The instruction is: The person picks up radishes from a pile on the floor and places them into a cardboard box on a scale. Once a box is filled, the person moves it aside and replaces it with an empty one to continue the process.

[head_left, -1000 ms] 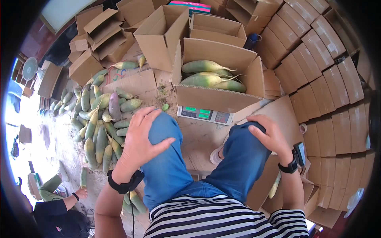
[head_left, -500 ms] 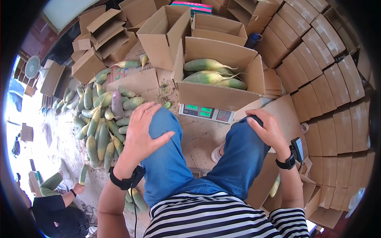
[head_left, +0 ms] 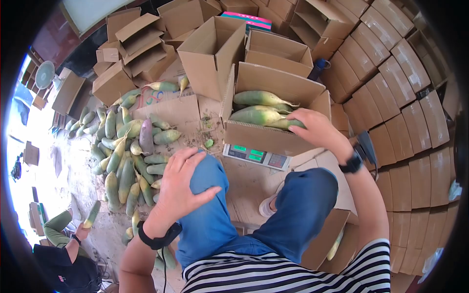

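Note:
My left hand point(head_left: 183, 183) lies spread on my left knee, holding nothing. My right hand point(head_left: 315, 128) reaches over the front wall of an open cardboard box point(head_left: 264, 136). Its fingers and thumb close round the green end of a radish point(head_left: 279, 123) at the right side. More long green-and-white radishes point(head_left: 261, 97) lie in the same box. Under the box, a scale point(head_left: 256, 155) shows green lit digits. The underside of the gripped radish is hidden by the box wall.
A heap of radishes point(head_left: 124, 171) covers the floor to the left, with one purplish radish point(head_left: 146, 136) among them. Cardboard boxes point(head_left: 210, 53) stand behind, and stacked cartons point(head_left: 410, 161) wall the right. At lower left, a co-worker point(head_left: 68, 254) holds a radish point(head_left: 92, 215).
My right hand has left my right knee and moved forward into the box, onto a radish. My left hand stays on its knee. The view has shifted slightly.

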Demonstrator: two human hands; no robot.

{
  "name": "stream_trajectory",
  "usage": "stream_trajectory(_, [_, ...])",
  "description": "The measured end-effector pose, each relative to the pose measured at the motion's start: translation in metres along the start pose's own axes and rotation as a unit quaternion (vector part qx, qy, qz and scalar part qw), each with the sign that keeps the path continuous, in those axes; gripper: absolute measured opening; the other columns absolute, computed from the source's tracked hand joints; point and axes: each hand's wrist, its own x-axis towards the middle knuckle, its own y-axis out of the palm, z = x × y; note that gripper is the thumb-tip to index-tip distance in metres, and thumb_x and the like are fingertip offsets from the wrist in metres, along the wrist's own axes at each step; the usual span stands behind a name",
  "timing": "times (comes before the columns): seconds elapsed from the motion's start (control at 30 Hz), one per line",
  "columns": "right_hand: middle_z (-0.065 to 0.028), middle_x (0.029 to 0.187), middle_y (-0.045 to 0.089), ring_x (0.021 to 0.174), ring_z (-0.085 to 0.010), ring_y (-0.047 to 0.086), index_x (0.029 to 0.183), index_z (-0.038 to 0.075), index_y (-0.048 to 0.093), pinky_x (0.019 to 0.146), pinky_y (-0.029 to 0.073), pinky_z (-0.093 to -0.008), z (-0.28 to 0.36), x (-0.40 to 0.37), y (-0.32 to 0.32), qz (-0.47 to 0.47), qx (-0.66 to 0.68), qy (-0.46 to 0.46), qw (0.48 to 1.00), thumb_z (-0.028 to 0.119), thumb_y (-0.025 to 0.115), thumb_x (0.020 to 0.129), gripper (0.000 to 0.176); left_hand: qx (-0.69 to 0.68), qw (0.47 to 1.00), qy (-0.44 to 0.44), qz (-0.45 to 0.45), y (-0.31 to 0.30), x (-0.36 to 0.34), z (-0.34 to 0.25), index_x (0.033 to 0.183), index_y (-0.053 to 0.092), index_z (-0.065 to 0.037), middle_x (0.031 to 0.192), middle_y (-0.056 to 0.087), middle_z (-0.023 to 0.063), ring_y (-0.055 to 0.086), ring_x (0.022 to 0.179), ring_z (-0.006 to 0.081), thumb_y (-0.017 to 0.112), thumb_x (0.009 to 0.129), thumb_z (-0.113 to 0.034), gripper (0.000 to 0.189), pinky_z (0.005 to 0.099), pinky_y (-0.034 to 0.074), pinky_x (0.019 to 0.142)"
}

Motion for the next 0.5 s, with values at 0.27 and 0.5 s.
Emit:
stream_trajectory(0.27, [-0.0185,0.107,0.064,0.098,-0.0362,0.063,0.111,0.003,0.057,0.083,0.052,-0.0454,-0.057,0.109,0.087,0.239,-0.157,0.036,0.958,0.032,0.076,0.073,0.051,-0.028,0.999,-0.02,0.003,-0.005,0.001,0.012,0.117,0.059,-0.003,0.122,0.054,0.0166,0.051,0.114,0.0386,0.084,0.064,-0.034,0.067,0.0484,0.043,0.098])
stream_trajectory(0.5, [-0.0221,0.101,0.063,0.092,-0.038,0.064,0.112,-0.001,0.052,0.08,0.053,-0.0451,-0.054,0.122,0.102,0.239,-0.175,-0.051,0.954,0.041,0.079,0.068,0.067,-0.044,0.999,-0.028,0.015,-0.008,0.006,0.022,0.116,0.06,-0.005,0.121,0.054,0.0141,0.054,0.114,0.0377,0.085,0.061,-0.035,0.068,0.0481,0.045,0.095])
